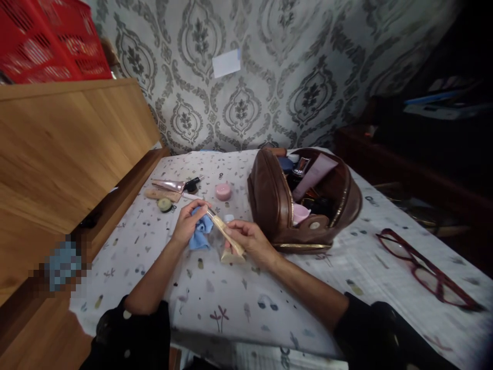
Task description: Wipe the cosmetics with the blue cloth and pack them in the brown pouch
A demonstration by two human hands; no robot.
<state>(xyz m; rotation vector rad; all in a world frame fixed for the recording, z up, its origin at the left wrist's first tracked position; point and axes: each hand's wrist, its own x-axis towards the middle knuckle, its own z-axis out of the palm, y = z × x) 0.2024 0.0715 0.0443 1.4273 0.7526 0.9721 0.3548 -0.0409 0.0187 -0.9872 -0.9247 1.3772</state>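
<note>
My left hand (188,222) is closed on a crumpled blue cloth (201,234), pressed around the silvery end of a slim pale-yellow cosmetic tube (219,223). The other end of this tube is pinched in my right hand (248,239). Just beneath, partly hidden by my right hand, a small container with a pale-yellow base (232,258) rests on the printed cloth. An open brown cosmetic bag (269,205) stands right of my hands. Inside it are a pink tube (315,174), a pink cup-like item (301,214) and several other items.
A pink round jar (223,191), a green-topped jar (165,205), a shiny pink tube (169,185), a tan tube (162,195) and a black item (192,184) lie left of centre. Red-framed glasses (427,270) lie right. A wooden cabinet (77,149) bounds the left, with a red basket (57,41) on top.
</note>
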